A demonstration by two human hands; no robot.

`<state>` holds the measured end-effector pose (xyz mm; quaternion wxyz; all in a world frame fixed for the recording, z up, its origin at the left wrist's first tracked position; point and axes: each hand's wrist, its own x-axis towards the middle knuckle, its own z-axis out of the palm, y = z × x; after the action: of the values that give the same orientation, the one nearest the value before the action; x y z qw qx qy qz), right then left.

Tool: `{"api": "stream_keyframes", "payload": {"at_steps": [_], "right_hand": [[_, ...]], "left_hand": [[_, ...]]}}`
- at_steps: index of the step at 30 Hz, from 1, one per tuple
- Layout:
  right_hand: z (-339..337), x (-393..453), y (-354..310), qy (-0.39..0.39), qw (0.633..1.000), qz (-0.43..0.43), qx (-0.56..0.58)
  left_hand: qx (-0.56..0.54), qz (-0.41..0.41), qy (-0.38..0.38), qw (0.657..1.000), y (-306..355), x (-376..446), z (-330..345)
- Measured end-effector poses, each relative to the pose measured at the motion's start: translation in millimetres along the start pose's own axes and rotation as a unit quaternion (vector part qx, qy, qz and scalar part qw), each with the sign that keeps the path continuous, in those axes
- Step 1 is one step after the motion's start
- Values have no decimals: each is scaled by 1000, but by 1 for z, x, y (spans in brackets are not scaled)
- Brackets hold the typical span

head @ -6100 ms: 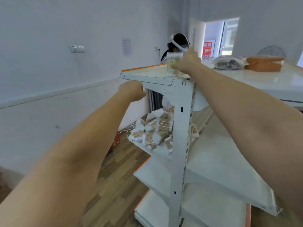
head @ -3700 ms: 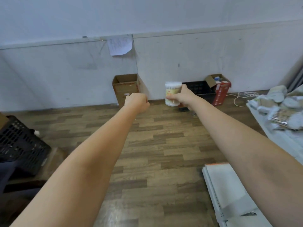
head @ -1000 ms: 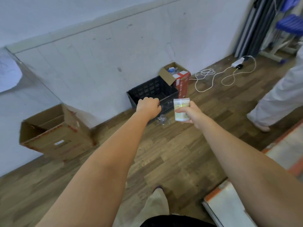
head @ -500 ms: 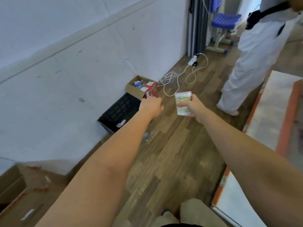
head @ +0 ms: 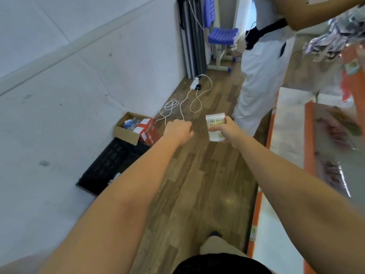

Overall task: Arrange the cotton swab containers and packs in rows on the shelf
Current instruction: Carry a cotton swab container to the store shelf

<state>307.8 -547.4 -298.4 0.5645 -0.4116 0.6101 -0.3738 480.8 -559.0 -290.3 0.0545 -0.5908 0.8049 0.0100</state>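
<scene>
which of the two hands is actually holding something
The right hand: its fingers and thumb curl round the cotton swab container, held out above the wooden floor. The left hand beside it is a closed fist with nothing visible in it.

Grey wall [head: 59, 95] left – wood-plank floor [head: 197, 184], blue stool [head: 223, 35] at far end.

a: what is in the left hand [head: 178, 129]?
b: can't tell, its fingers curl under.
a: the tub [head: 215, 127]?
b: the right hand [head: 227, 131] covers its side; the label is too blurry to read.
</scene>
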Motion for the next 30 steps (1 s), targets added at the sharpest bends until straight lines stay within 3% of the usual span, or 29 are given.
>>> {"api": "stream_keyframes", "payload": {"at_steps": [12, 20, 30], "right_hand": [[-87, 79, -37, 60, 998, -22, 0], [-124, 119, -37, 96, 994, 25, 41], [-156, 175, -49, 249, 966, 9, 73]], "left_hand": [[-19, 90, -1, 996, 51, 146, -27], [-28, 152, -12, 988, 79, 215, -26], [-2, 263, -21, 965, 93, 319, -26]]}}
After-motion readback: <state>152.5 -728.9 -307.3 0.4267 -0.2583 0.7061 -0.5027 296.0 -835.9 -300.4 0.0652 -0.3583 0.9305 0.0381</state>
